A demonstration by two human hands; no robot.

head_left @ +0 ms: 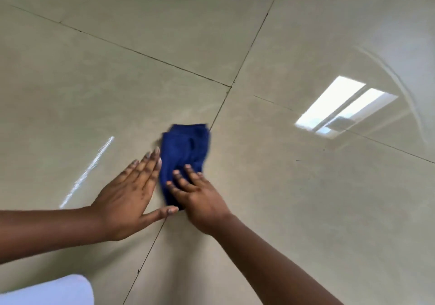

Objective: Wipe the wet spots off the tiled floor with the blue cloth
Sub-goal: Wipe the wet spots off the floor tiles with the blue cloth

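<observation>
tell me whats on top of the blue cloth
The right hand lies flat on the near end of the blue cloth; the far end is bare. The tile beneath is hidden.

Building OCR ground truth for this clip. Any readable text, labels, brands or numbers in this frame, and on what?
None: no readable text anywhere in the frame.
Blue cloth: plain, no tag or logo showing; it is motion-blurred.
Tiled floor: bare tiles, only grout lines, small dark specks and a window reflection.
White fabric at the bottom left: no print visible.
Left hand and right hand: nothing written, nothing worn.
</observation>
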